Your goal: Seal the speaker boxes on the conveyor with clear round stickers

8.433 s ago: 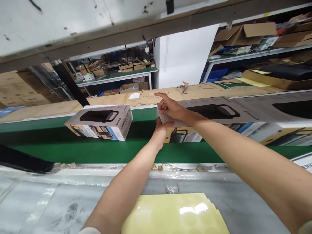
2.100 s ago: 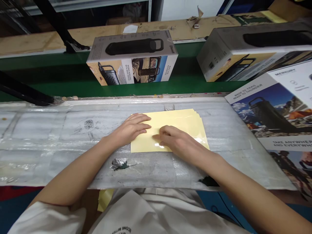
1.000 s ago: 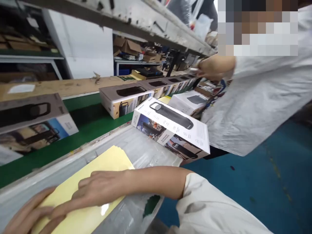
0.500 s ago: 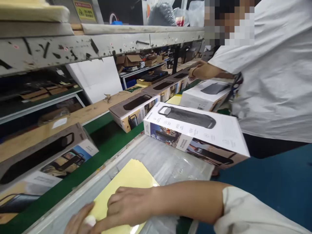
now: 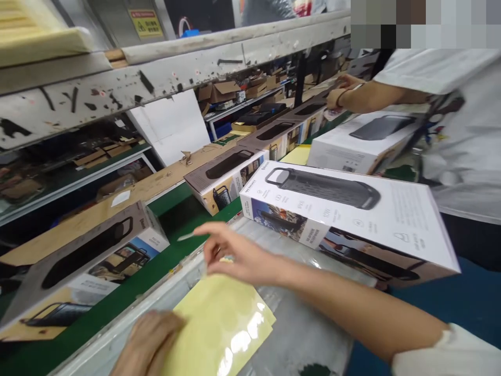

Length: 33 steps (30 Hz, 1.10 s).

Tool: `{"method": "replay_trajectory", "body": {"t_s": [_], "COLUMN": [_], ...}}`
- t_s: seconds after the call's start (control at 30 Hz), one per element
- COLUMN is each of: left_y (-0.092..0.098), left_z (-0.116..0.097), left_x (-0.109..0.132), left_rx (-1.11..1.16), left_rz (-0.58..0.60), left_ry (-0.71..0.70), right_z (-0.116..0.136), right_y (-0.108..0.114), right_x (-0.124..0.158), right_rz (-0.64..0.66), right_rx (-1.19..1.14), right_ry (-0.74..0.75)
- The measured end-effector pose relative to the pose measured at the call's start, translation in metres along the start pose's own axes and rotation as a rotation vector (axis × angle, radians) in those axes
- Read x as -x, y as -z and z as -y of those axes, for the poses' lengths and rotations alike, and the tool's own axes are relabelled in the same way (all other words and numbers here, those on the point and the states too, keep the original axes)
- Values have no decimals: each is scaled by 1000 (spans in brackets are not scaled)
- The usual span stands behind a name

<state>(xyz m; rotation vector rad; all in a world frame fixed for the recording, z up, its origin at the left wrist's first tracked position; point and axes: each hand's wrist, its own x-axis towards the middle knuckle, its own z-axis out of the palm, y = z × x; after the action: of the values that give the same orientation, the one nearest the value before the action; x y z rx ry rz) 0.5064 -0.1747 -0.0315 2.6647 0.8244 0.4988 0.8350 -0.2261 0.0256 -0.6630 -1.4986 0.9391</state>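
A small clear sticker [image 5: 186,236] clings to the index fingertip of my right hand [image 5: 237,255], its other fingers curled over the top corner of a stack of yellow sticker sheets [image 5: 223,313]. Glossy round shapes show on the top sheet. My left hand [image 5: 151,337], smeared by motion, is closed at the left edge of the sheets, its fingertips hidden. Just beyond my right hand lies a white speaker box [image 5: 344,209], printed with a dark speaker and photos on its side.
Brown-topped speaker boxes [image 5: 90,261] line the green conveyor belt [image 5: 176,230] to the left. Another white box [image 5: 360,141] stands farther back, near a co-worker's hand [image 5: 340,94]. Overhead runs a scuffed shelf edge [image 5: 176,78]. Grey plastic film [image 5: 282,297] covers the work surface.
My right hand has lifted from the lower sheets and moved up and away, carrying a clear sticker on its fingertip. My left hand stays at the sheets' left edge. The camera view has shifted.
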Motion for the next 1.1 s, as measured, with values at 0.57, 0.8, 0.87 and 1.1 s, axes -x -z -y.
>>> {"method": "replay_trajectory", "body": {"t_s": [0.57, 0.8, 0.87, 1.1], "left_y": [-75, -89, -91, -92], "left_z": [-4, 12, 15, 21], "left_x": [-343, -342, -342, -338], "left_rx": [1353, 1409, 1407, 1397], "left_rz": [-544, -590, -584, -571], "left_ry": [695, 726, 720, 676], "right_z": [-69, -110, -115, -130], "right_y": [131, 128, 128, 124], "right_x": [-207, -238, -241, -244], "right_rz": [-85, 118, 148, 196], "right_rx": [406, 357, 373, 552], "right_ry": [-207, -233, -221, -139]}}
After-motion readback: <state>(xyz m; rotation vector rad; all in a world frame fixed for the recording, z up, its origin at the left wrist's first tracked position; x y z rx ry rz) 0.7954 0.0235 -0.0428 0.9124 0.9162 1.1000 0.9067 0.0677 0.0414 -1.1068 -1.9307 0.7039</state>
